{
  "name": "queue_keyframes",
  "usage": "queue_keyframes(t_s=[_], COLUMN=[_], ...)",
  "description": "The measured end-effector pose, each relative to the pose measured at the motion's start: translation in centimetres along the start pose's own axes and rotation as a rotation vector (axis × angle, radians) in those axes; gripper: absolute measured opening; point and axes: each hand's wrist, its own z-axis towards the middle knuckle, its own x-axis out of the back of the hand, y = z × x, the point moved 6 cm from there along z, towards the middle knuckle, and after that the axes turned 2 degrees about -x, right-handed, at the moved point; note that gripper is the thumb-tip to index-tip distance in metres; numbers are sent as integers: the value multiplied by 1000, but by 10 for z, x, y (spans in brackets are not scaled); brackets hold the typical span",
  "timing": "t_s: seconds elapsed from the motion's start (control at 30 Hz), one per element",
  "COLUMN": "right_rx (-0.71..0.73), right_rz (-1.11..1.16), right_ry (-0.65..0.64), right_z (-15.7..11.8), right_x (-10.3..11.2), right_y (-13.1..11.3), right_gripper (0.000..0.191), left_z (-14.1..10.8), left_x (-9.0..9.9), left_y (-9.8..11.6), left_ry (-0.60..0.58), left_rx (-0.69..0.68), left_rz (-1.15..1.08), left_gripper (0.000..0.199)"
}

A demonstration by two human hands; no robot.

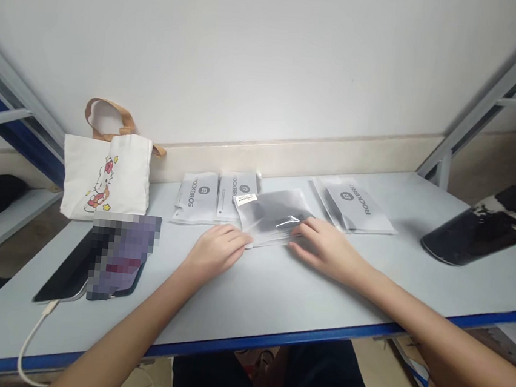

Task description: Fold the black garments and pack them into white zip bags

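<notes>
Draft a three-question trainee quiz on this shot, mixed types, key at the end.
1. True or false: the white tote bag is farther left than the left hand.
2. Which do the left hand and the right hand both touch?
A) the black cylindrical object
B) the stack of plastic packets
C) the white tote bag
3. Short answer: what is plugged into the dark-screened device on the desk?

Key: 1. True. 2. B. 3. A white cable.
</notes>
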Motion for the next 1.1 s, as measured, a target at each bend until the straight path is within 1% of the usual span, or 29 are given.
queue_keyframes(t_s=[0.07, 0.1, 0.17, 0.23, 0.27, 0.33, 0.43, 0.5, 0.57, 0.63, 0.77, 0.83, 0.87, 0.93, 1.0, 1.1], right_rx=[97, 151, 262, 355, 388, 430, 442, 439, 417, 362, 131, 31, 4, -30, -78, -180], right_rz=[-45, -78, -170, -262, -296, -327, -323, -315, -325, -367, -455, -441, -418, -336, -173, 165], right_ry=[58, 91, 168, 247, 276, 290, 246, 211, 189, 179, 176, 196, 202, 212, 198, 121], right_z=[6, 9, 13, 13, 12, 9, 4, 0, -3, -7, -16, -22, -24, -29, -31, -31], right_x=[0, -1, -3, -4, -5, -4, -2, 3, 8, 14, 27, 34, 38, 43, 46, 37], right_y=[-23, -34, -54, -67, -71, -74, -70, -63, -50, -28, 27, 47, 52, 53, 50, 42], right_gripper=[29, 29, 21, 19, 20, 21, 23, 24, 25, 27, 23, 20, 19, 17, 20, 52], left_z=[-1, -1, -2, -5, -6, -8, -8, -7, -8, -9, -14, -16, -18, -21, -26, -35], left_x=[2, 3, 8, 15, 17, 21, 23, 25, 28, 34, 49, 53, 54, 55, 57, 56], left_y=[5, 9, 17, 24, 28, 33, 40, 44, 47, 46, 42, 40, 38, 34, 26, 8], left_ry=[75, 112, 197, 276, 300, 319, 322, 342, 369, 412, 551, 600, 616, 641, 692, 793], left_rx=[-54, -72, -93, -117, -128, -149, -188, -218, -226, -206, -137, -108, -93, -47, 45, 275], left_rz=[36, 51, 91, 138, 160, 181, 178, 181, 177, 149, 76, 48, 28, -20, -71, -190], left_gripper=[19, 18, 17, 15, 15, 15, 17, 18, 18, 18, 21, 22, 23, 23, 21, 12])
